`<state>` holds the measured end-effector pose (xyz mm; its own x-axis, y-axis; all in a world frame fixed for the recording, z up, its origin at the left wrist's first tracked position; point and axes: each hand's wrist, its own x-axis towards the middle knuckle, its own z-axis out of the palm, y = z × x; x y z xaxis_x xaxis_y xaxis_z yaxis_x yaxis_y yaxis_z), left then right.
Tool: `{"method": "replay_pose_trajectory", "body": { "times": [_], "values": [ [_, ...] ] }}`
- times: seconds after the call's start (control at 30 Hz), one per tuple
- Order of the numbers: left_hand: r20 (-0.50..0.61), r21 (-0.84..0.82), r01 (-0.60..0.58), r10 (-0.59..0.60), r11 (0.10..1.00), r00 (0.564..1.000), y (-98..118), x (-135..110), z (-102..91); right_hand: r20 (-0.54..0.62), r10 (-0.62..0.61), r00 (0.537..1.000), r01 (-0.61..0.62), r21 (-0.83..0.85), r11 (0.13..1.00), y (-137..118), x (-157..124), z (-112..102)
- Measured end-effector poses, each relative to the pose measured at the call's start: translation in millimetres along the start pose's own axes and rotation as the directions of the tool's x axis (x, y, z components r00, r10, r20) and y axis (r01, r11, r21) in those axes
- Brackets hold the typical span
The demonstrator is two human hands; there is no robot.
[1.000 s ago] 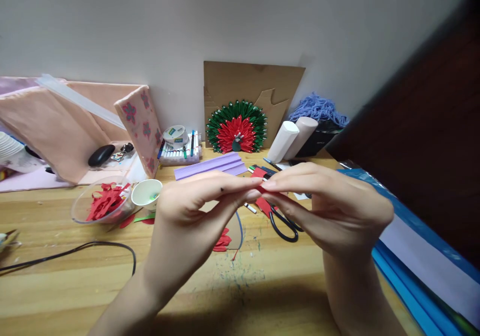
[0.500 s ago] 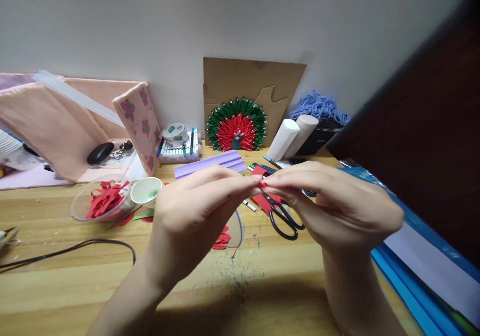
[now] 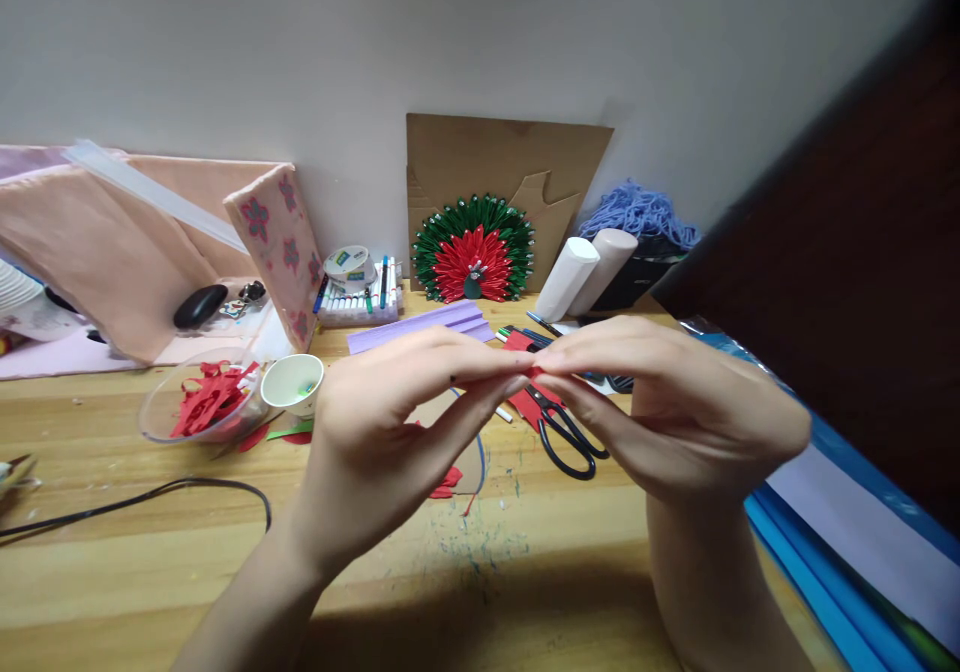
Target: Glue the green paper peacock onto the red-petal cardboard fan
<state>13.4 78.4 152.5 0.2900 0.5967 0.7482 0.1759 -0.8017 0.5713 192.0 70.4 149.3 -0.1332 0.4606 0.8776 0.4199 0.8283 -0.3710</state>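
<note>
My left hand (image 3: 390, 422) and my right hand (image 3: 675, 412) meet at their fingertips above the table, each in a pinch. A small red paper piece (image 3: 535, 373) shows between the fingertips; most of it is hidden. Just beyond them, black-handled scissors (image 3: 564, 436) lie on red paper (image 3: 523, 408). Under my left hand, a cardboard piece (image 3: 471, 457) with a blue-drawn edge carries red petals (image 3: 448, 483), partly covered by the hand.
To the left are a clear bowl (image 3: 154, 420) of red strips and a paper cup (image 3: 293, 384). Behind stand a marker box (image 3: 360, 309), purple paper (image 3: 420, 328), white rolls (image 3: 568, 280) and cardboard (image 3: 480, 157) with a red-green peacock craft (image 3: 474, 257). A black cable (image 3: 187, 483) crosses the left side.
The fingertips have shifted slightly right. My left thumb has dropped lower, opening a gap between thumb and forefinger through which the cardboard shows.
</note>
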Motion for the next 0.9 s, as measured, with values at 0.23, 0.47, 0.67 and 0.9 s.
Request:
{"method": "replay_pose_trajectory", "body": {
  "times": [0.23,0.47,0.67,0.9],
  "values": [
    [0.005,-0.015,0.048,-0.048,0.999,0.999,0.3,-0.2,1.1,0.112,0.285,0.952,-0.297,0.114,0.948,-4.4,-0.5,-3.5],
    [0.013,-0.026,0.102,-0.102,0.994,0.995,2.6,-0.7,4.2,0.172,0.347,0.922,-0.373,0.153,0.915,-3.9,2.0,-3.0],
    [0.057,-0.115,0.245,-0.240,0.963,0.969,1.6,0.7,6.1,0.164,0.349,0.923,-0.373,0.152,0.915,-2.2,2.8,-2.7],
    [0.122,-0.145,0.355,-0.339,0.923,0.933,-1.5,1.0,4.6,0.153,0.289,0.945,-0.291,-0.008,0.957,-1.3,-0.1,-2.3]
  ]
}}
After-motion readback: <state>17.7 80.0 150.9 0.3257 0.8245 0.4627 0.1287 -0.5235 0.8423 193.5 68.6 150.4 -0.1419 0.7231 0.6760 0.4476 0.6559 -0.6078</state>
